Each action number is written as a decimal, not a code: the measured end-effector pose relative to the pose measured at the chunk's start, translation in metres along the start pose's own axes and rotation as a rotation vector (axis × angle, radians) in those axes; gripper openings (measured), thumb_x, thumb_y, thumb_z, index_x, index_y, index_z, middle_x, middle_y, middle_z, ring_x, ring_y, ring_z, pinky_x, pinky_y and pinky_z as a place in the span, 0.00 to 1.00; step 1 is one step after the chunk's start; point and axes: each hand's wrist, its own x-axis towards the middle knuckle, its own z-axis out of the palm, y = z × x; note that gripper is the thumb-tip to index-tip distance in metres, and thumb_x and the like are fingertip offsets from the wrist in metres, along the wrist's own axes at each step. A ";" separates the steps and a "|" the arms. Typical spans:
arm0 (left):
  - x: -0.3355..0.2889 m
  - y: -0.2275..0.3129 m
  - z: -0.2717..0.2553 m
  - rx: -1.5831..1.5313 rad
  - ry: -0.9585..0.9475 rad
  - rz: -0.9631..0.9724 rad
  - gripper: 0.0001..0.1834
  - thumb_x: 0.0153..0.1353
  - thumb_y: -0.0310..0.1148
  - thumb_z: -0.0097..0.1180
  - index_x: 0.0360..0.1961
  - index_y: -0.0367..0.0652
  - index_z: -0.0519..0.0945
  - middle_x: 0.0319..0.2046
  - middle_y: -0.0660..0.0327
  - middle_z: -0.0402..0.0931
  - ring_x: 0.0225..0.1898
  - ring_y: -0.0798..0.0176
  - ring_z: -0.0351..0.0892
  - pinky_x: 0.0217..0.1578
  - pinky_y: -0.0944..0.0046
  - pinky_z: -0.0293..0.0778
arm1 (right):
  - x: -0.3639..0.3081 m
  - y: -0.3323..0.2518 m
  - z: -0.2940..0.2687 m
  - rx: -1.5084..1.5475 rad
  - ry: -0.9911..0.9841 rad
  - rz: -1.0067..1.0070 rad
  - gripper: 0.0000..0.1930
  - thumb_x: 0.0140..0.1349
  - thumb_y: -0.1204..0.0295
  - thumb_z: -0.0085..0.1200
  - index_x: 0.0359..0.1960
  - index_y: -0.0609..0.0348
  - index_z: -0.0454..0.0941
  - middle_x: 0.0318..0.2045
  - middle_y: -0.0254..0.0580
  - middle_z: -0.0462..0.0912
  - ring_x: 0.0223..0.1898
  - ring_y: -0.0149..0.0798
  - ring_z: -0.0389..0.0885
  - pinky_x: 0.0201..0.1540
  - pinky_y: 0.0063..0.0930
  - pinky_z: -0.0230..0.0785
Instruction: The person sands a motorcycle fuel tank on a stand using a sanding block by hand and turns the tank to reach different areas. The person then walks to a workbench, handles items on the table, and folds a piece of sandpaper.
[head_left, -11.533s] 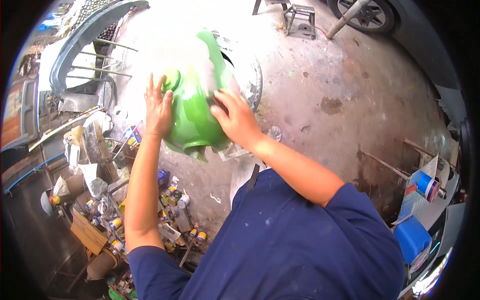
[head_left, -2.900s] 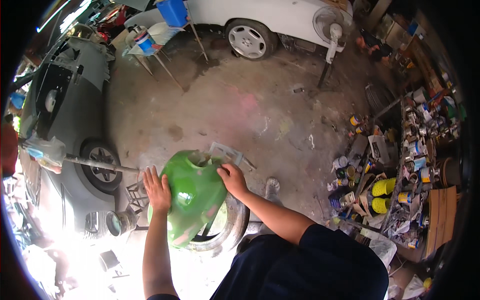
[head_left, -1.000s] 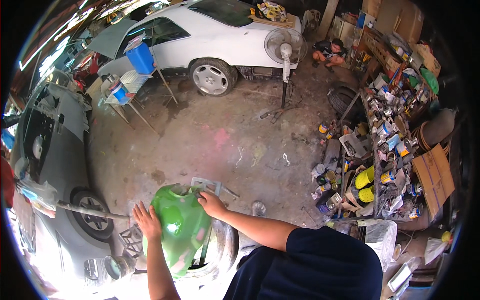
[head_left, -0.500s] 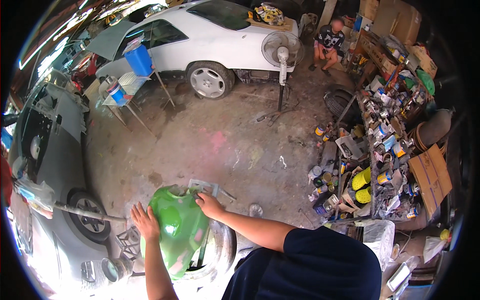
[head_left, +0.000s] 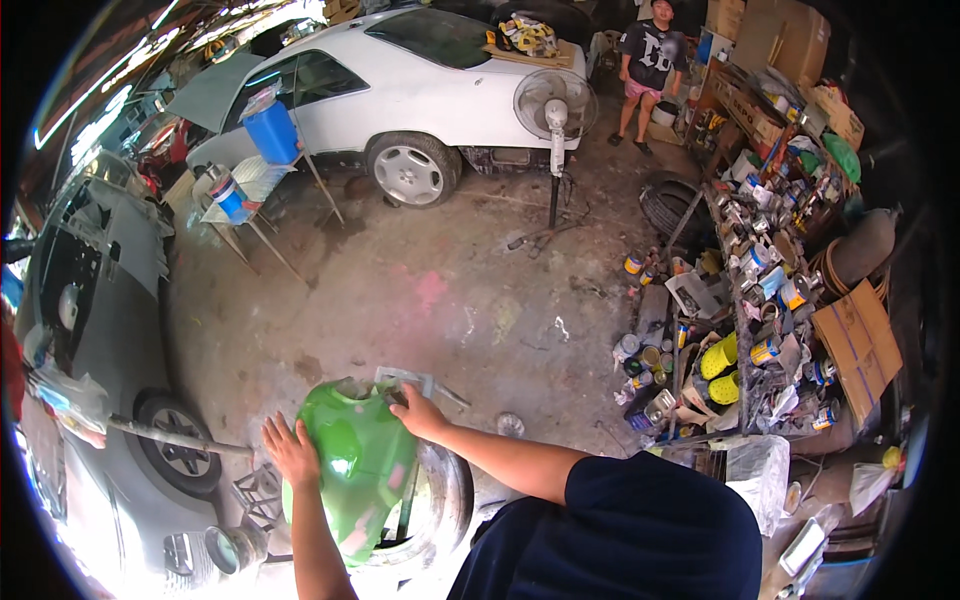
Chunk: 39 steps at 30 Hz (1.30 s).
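Green shell (head_left: pixel 362 455) sits lower centre of frame, partly over a tire (head_left: pixel 459 498), which probably props it. Left hand (head_left: pixel 292 455) lies spread and nearly flat along its left side, grasping nothing, apparently as a brace. Right hand (head_left: pixel 420 413) is part-curled at the upper right rim, likely steadying it; whether its fingers grip underneath cannot be told.

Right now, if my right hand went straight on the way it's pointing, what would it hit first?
Likely the green shell: your right hand seems to touch its edge, though depth is unclear.
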 end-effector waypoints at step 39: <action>-0.008 -0.015 0.000 0.000 0.001 -0.032 0.34 0.77 0.51 0.44 0.74 0.36 0.65 0.76 0.39 0.55 0.78 0.37 0.49 0.77 0.42 0.47 | -0.041 -0.030 -0.007 -0.063 -0.141 -0.222 0.21 0.70 0.60 0.56 0.57 0.61 0.79 0.54 0.57 0.83 0.57 0.57 0.81 0.59 0.46 0.72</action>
